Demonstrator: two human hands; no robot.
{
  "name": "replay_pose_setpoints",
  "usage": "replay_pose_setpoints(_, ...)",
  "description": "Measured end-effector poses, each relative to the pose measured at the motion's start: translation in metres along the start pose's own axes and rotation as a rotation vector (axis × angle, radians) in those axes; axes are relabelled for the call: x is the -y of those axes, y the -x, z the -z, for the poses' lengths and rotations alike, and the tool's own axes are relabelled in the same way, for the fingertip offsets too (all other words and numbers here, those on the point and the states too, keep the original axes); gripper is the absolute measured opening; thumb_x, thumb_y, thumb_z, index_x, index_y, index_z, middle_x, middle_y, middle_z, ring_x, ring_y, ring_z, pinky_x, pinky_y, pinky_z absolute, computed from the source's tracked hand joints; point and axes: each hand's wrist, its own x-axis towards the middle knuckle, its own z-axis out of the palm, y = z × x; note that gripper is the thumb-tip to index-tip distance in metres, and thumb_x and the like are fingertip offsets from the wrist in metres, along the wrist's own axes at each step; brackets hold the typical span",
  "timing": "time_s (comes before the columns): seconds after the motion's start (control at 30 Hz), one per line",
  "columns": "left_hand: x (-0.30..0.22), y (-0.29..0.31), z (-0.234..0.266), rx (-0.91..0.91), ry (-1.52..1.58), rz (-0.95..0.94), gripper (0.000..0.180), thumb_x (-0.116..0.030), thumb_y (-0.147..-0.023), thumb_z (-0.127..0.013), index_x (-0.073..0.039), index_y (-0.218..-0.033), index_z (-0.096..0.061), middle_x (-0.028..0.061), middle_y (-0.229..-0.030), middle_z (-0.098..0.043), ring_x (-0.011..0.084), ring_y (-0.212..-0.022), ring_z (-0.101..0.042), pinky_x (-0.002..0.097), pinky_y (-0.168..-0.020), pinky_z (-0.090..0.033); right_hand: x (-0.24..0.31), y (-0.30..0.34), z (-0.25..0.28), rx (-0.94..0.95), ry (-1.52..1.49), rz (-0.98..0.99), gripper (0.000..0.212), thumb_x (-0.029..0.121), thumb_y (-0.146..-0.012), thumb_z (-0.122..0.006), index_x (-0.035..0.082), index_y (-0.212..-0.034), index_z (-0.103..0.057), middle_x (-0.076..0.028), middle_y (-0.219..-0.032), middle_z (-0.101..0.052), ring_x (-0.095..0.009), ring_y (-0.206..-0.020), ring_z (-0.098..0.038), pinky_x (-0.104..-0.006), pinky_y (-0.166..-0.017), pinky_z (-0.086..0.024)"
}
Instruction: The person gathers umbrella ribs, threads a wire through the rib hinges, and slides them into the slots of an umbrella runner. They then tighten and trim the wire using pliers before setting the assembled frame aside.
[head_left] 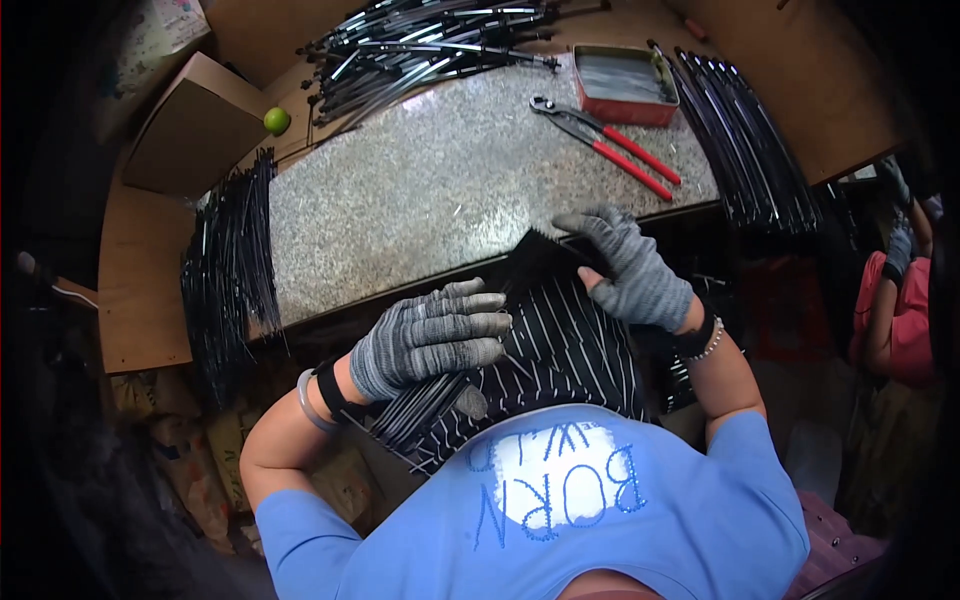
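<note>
Over the striped apron (570, 350) on our lap, just short of the table (400, 180), we hold our left hand (430, 338) with its fingers long and side by side; its thumb is hidden, so we cannot tell whether it grips anything. Our right hand (638, 272) is loosely curved, thumb and fingers apart. Between the two sits a black piece (535, 258), near the right fingertips; whether they touch it we cannot tell. Below our left hand, dark rods (425, 405) lie bundled on the apron.

Our blue shirt (390, 550) carries large dotted blue lettering (540, 510), upside down from our view, partly over a white patch (597, 460). At the upper left, a pale surface (150, 40) bears coloured printing too blurred to read.

On the table lie red-handled pliers (632, 171), near a red tin (625, 110). Beyond them we see a heap of tubes (430, 45); black strands (230, 250) hang over the left end, more tubes (745, 150) line the right. A green ball (276, 121) sits beside a box (200, 125). Farther right is a co-worker in pink (905, 320).
</note>
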Motion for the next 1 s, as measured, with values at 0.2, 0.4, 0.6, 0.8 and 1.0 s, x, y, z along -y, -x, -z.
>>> replay_pose_setpoints(0.2, 0.009, -0.092, 0.014, -0.19, 0.064, -0.061, 0.033, -0.015, -0.075, -0.066, -0.01, -0.107, -0.057, 0.0127, -0.106, -0.057, 0.026, -0.101, -0.055, 0.0405, -0.091, -0.041, 0.027, -0.013, 0.005, -0.015, -0.809, -0.002, 0.045, 0.023, -0.079, -0.062, 0.008, -0.118, -0.047, -0.01, -0.109, -0.051, -0.023, -0.1, -0.051, -0.0342, -0.084, -0.044)
replay_pose_setpoints(0.4, 0.076, -0.151, 0.061, -0.061, 0.385, 0.508, 0.036, -0.015, -0.078, -0.062, -0.012, -0.112, -0.055, 0.0116, -0.106, -0.058, 0.0285, -0.092, -0.057, 0.0378, -0.082, -0.045, 0.022, 0.005, 0.022, -0.229, -1.135, -0.349, 0.034, 0.028, -0.084, -0.057, -0.002, -0.099, -0.055, -0.01, -0.083, -0.062, -0.025, -0.08, -0.061, -0.0351, -0.077, -0.048)
replay_pose_setpoints(0.6, 0.214, -0.174, 0.062, -0.077, -0.997, 0.201, 0.027, -0.013, -0.076, -0.058, -0.011, -0.103, -0.059, 0.011, -0.095, -0.06, 0.0306, -0.089, -0.057, 0.0367, -0.079, -0.046, 0.02, 0.013, 0.025, -0.305, -0.995, -0.168, 0.032, 0.029, -0.085, -0.055, 0.0, -0.1, -0.054, -0.013, -0.08, -0.061, -0.024, -0.079, -0.061, -0.0374, -0.077, -0.048)
replay_pose_setpoints(0.8, 0.204, -0.196, 0.08, -0.001, -1.018, 0.45, 0.023, -0.004, -0.074, -0.051, -0.008, -0.096, -0.059, 0.0136, -0.09, -0.059, 0.031, -0.083, -0.057, 0.0349, -0.075, -0.047, 0.011, 0.024, 0.021, -0.362, -1.105, -0.195, 0.039, 0.037, -0.082, -0.058, 0.001, -0.094, -0.054, -0.015, -0.08, -0.062, -0.027, -0.08, -0.062, -0.042, -0.077, -0.048)
replay_pose_setpoints(1.0, 0.117, -0.126, 0.173, -1.087, -0.684, -0.079, 0.012, -0.003, -0.083, -0.051, -0.007, -0.093, -0.056, 0.0041, -0.087, -0.059, 0.0157, -0.076, -0.056, 0.0285, -0.067, -0.047, 0.027, 0.018, 0.017, -0.32, -1.078, -0.119, 0.035, 0.03, -0.087, -0.052, 0.002, -0.108, -0.05, -0.013, -0.089, -0.061, -0.021, -0.086, -0.06, -0.0349, -0.078, -0.047)
